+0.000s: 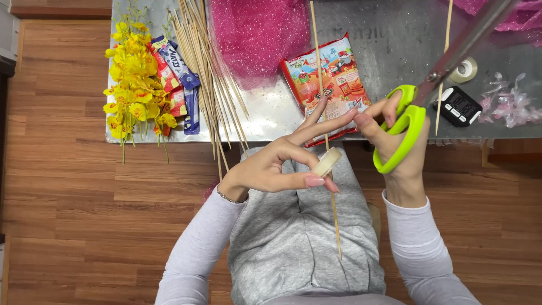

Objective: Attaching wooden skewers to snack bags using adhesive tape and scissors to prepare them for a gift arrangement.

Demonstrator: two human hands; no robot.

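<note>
My left hand (276, 164) holds a small roll of clear tape (327, 162) between thumb and fingers, pressed against a long thin wooden skewer (326, 130) that runs from the table down over my lap. My right hand (395, 141) grips green-handled scissors (403, 127); their metal blades (468, 39) point up and to the right over the table. The fingertips of both hands nearly meet above a red snack packet (333, 85) lying on the table edge.
A metal table (395, 34) carries yellow artificial flowers (135, 79), several snack packets (178, 85), a bundle of skewers (206, 68), pink glitter mesh (259, 34), a tape roll (466, 70), a small black device (459, 105) and clear wrappers (508, 101). Wooden floor lies to the left.
</note>
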